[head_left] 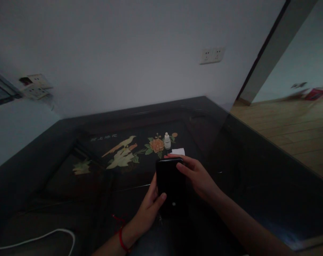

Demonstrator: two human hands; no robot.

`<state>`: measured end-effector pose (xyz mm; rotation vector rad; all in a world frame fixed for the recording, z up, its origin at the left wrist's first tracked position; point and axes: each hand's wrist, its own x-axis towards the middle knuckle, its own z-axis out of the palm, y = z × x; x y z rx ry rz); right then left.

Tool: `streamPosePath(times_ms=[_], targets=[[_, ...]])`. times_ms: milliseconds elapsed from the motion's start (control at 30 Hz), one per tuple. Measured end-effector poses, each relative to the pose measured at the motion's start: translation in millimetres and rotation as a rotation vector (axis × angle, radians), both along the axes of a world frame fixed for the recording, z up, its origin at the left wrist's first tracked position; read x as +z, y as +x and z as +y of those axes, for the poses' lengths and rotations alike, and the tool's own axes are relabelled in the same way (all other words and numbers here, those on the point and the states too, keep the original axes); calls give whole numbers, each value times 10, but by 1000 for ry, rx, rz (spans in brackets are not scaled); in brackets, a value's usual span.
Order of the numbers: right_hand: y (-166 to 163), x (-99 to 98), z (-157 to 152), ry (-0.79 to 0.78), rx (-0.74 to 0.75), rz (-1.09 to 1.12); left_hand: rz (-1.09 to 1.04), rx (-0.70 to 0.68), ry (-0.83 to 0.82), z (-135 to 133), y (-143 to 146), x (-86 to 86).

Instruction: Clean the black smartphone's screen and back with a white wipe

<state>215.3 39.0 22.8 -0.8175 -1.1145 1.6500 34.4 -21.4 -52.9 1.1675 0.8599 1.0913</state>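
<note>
A black phone (170, 185) is held upright-lengthwise over a dark lacquered table (257, 177). My left hand (150, 209), with a red cord at the wrist, grips the phone's lower left edge, thumb laid across its face. My right hand (197, 176) closes over the phone's upper right corner, fingers curled along the top edge. Just beyond the phone stand a small clear dropper bottle (167, 140) and a white folded cloth or paper (178, 152) on the table.
The tabletop carries an inlaid bird-and-flower picture (124, 151). A white cable (44, 237) lies at the near left. Wall sockets (212, 55) sit on the white wall behind, others (35, 86) at left. Wooden floor (292, 128) opens to the right.
</note>
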Motion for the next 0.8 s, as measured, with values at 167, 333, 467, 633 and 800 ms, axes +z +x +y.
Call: streamPosePath(times_ms=[167,333,467,633,800], targets=[[-11,-14,-28,-54,-10,47,84,10,36,2,-17,20],[-32,9,-68,-77,-36,110,85,-1,28,6,-27,22],[-43,33,-91,-65,-72,95,84,3,-20,2,-46,-17],[-53,25,-109,-64,-108,80,45,-5,-69,4,-49,-33],[-34,11,-89,-36,-104,24,-33,-1,-113,7,-14,-41]])
